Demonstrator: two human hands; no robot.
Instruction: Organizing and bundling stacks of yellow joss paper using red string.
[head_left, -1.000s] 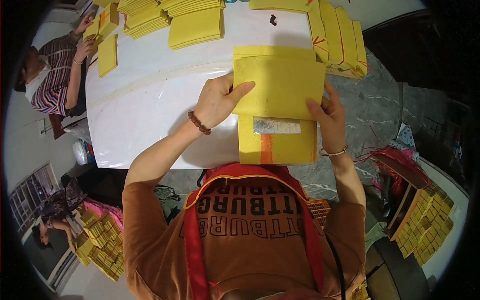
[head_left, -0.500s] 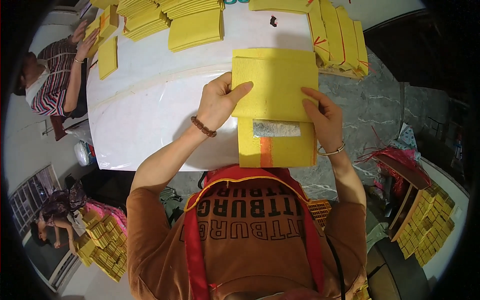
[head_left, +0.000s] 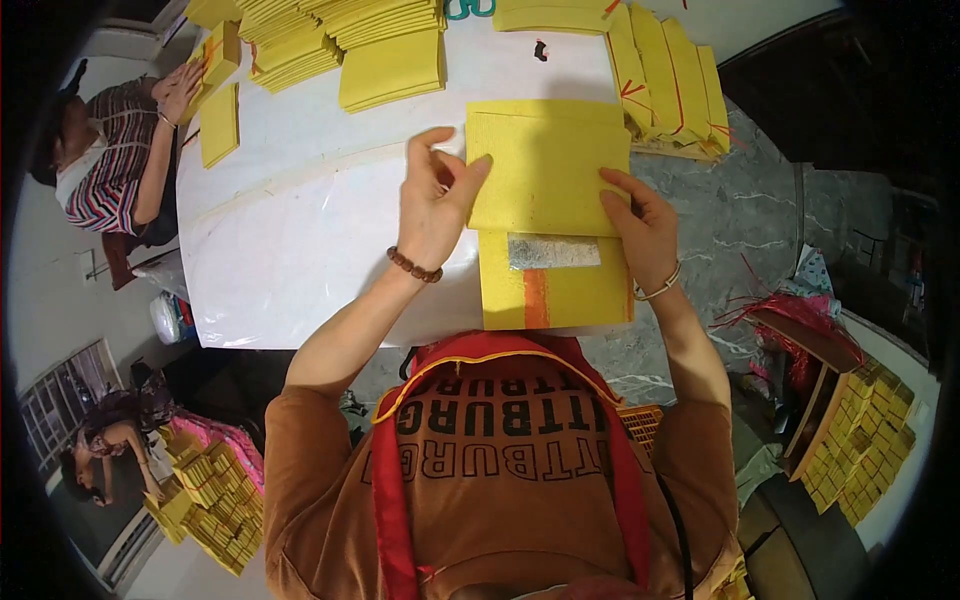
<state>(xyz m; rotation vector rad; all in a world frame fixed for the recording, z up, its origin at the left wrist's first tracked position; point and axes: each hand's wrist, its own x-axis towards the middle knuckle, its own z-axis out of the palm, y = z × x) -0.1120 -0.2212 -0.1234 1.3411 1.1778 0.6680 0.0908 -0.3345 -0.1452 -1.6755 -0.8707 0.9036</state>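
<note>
A stack of yellow paper sheets (head_left: 545, 170) lies in front of me, its sheets slightly out of line at the top. My right hand (head_left: 645, 230) grips its right edge, thumb on top and fingers bent beside it. At the left edge, my left hand (head_left: 432, 195) has its fingers curled but apart, off the paper; only the thumb tip meets the edge. Partly under the stack, nearer to me, is another yellow paper piece (head_left: 500, 290) with a silver foil patch (head_left: 553, 251) and an orange stripe (head_left: 536, 300).
Fanned yellow paper stacks (head_left: 392, 75) stand at the back of the white table (head_left: 300, 250). Tied yellow bundles (head_left: 660, 85) sit at the back right. A co-worker (head_left: 120, 150) handles yellow paper at the left; another person (head_left: 110, 440) is by piled bundles (head_left: 215, 490).
My left hand has let go of the stack's left edge, its fingers drawn out from the paper. My right hand keeps its hold. The view has shifted slightly.
</note>
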